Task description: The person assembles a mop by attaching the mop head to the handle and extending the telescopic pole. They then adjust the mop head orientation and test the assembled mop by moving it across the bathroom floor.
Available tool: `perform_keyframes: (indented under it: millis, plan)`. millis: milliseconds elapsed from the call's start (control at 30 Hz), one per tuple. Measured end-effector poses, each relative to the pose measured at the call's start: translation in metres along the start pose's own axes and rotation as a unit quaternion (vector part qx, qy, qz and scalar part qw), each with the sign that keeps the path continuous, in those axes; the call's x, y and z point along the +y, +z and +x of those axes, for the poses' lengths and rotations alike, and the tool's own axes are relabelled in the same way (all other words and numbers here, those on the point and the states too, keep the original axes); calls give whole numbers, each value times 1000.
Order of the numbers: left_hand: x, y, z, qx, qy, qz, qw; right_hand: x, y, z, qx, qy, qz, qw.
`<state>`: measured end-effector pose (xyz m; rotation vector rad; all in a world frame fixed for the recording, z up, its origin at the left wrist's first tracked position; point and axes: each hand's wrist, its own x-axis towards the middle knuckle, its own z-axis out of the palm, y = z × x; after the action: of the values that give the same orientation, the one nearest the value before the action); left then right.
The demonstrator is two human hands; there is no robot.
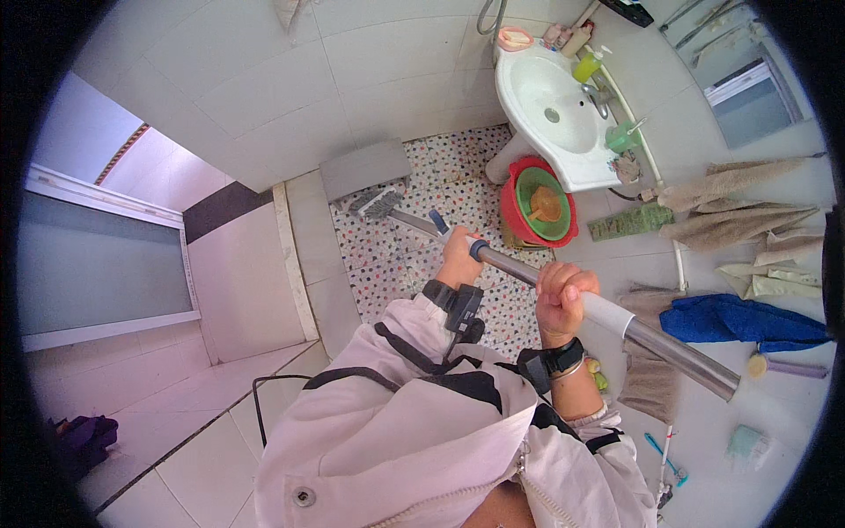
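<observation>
A mop's metal pole (511, 264) slants across the view from the floor at upper left to the lower right. My left hand (462, 257) is closed around its lower part, beside a blue clip on the shaft. Higher up, my right hand (564, 297) grips the pole at a white sleeve. The grey mop head (377, 202) rests on the dotted mosaic floor (429, 191), close against a grey step stool (366, 168).
A white washbasin (551, 112) holds bottles and a green cup on its rim. Nested red and green basins (573, 231) stand below it. Towels (733, 191) and a blue cloth (743, 322) hang at right. A raised sill (295, 264) borders the floor at left.
</observation>
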<state>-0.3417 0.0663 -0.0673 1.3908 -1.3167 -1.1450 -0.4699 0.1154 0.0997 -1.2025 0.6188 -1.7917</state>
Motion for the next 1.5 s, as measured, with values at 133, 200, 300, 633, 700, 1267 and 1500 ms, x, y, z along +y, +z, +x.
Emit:
perform_keyframes:
  millis: [133,200,300,633,700,1267,1500]
  plan:
    - [-8,11,-10,10,35,-61,997,23,-6,2,-21,13,-28,999]
    - [6,16,-12,0,15,-39,999,31,-11,-8,-19,16,-69,997]
    - [42,15,-15,-29,-30,46,998,37,-25,-12,-23,43,-86,995]
    - [-87,62,1,92,19,-146,985,-26,-31,8,65,101,-206,971]
    - [-46,60,0,82,-95,-168,978,-79,-51,26,135,54,-169,975]
    - [8,49,3,114,-300,-541,777,-128,-16,52,15,-72,39,997]
    - [49,35,-25,55,-53,-162,984,-131,-29,45,40,-71,59,995]
